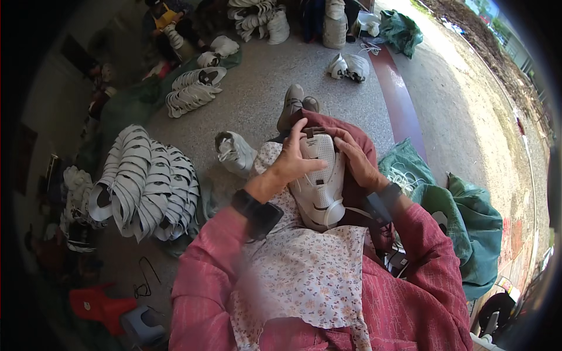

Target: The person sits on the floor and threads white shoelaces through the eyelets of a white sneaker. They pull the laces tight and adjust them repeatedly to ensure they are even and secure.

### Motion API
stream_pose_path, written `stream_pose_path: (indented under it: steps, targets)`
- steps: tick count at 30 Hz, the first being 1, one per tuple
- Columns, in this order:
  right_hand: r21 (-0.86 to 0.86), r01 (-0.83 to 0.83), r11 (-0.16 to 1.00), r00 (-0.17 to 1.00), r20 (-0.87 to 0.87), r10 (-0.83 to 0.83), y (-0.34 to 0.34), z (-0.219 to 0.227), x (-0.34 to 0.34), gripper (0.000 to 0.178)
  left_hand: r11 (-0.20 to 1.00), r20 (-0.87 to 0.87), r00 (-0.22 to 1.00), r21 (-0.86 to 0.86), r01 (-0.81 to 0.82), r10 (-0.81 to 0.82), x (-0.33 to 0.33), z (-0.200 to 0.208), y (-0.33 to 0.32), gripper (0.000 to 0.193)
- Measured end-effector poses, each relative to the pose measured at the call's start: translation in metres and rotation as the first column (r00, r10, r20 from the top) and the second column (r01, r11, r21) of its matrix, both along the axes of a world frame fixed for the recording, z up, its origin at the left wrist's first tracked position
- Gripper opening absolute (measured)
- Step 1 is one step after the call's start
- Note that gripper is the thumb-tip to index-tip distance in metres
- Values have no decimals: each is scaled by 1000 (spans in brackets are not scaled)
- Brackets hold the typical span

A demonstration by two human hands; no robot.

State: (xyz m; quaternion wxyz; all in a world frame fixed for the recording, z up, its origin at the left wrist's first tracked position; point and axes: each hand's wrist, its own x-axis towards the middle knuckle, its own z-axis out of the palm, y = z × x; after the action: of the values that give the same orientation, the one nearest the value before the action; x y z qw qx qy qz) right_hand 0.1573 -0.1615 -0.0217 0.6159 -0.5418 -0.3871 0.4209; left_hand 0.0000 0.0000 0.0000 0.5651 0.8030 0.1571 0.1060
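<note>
A stack of white shoe uppers with perforated panels and dark slots lies across my lap, its toe ends away from me. My left hand is at its left edge, thumb stretched over the top piece and fingers spread toward the far end. Along the right side, my right hand has its fingers bent over the far right edge of the uppers. A white band crosses the near end of the stack. The undersides of the uppers and the tips of some fingers are hidden.
Large rows of nested white uppers stand on the floor to the left, with another bundle beyond. A single white bundle lies by my left knee. Green sacks lie at right. A red plastic stool is lower left. Another person sits far left.
</note>
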Motion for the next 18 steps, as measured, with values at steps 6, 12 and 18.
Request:
stream_pose_path:
  steps: [6, 12, 18]
  targets:
    - [90, -22, 996, 988, 155, 8, -12, -14, 4, 56, 931, 86, 991, 344, -124, 100, 3, -9, -22, 119]
    - [82, 49, 995, 998, 39, -52, -2, -6, -15, 71, 855, 56, 980, 481, -193, 190, 17, -3, -34, 115]
    - [-43, 263, 964, 858, 466, -214, 32, -18, -11, 81, 795, -64, 966, 584, -167, 250, 37, -10, -36, 107]
